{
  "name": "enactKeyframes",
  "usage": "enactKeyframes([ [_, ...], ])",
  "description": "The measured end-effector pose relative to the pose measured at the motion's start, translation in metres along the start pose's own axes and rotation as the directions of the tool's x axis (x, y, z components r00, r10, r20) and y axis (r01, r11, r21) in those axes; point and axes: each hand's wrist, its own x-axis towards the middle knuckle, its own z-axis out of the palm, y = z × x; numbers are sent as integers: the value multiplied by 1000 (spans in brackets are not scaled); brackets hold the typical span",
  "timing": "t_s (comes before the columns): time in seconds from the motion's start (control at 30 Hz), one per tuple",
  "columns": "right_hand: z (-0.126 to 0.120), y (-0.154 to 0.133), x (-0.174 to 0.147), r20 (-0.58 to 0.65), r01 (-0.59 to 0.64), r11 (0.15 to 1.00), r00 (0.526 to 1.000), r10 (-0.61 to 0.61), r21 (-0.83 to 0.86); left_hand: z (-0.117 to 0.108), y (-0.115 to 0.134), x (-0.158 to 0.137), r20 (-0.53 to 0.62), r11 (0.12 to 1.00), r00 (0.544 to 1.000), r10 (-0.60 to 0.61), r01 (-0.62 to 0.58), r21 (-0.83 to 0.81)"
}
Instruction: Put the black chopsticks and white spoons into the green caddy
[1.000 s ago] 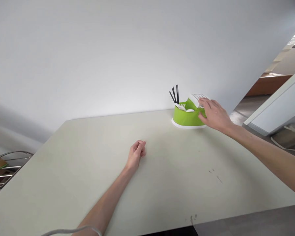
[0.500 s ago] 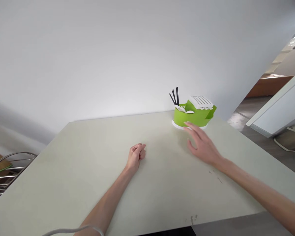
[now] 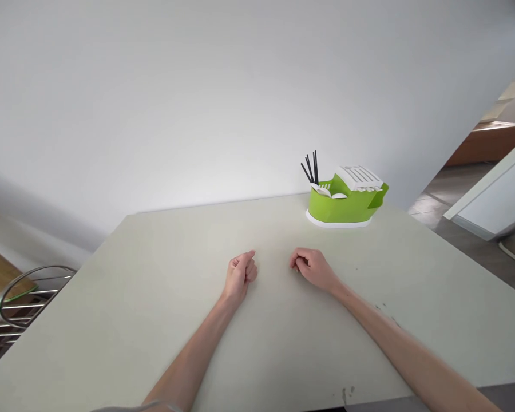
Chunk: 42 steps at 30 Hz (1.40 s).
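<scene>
My left hand (image 3: 239, 276) rests on the pale table (image 3: 167, 297), curled into a fist with nothing visible in it. Across a small gap to the right lies my right hand (image 3: 314, 268), its fingers folded in and also showing nothing held. Behind my right hand, apart from it, a green utensil holder (image 3: 341, 213) stands on a white base. Black chopsticks (image 3: 315, 167) stick up from its left end, beside white spoons (image 3: 321, 190). A slotted white cover (image 3: 359, 177) sits over its right part.
A plain wall (image 3: 206, 114) runs along the table's far edge. At the left, a metal wire rack (image 3: 30, 300) holds a wooden board (image 3: 2, 274). A white panel (image 3: 502, 189) stands above the floor on the right. Dark scuffs mark the table's near edge.
My right hand has drawn back from beside the green holder toward my left hand, and its spread fingers have curled in. The left fist has stayed in place. The view has shifted slightly.
</scene>
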Motion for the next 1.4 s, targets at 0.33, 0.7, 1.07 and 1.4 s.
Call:
enactKeyframes([
  [0.33, 2, 1, -6, 74, -154, 988, 985, 154, -3, 0, -1, -1, 14, 1000, 1000, -13, 13, 24],
  [0.7, 4, 0, -6, 102, -97, 992, 989, 105, -75, 6, 2, -2, 13, 998, 1000, -23, 22, 51],
  [1.07, 4, 2, -6, 103, -84, 994, 991, 91, -71, 3, -1, -1, 22, 999, 1000, 0, -1, 46],
  [1.4, 3, 4, -5, 94, -71, 996, 993, 76, -60, 6, 3, -1, 36, 998, 999, 0, -2, 55],
])
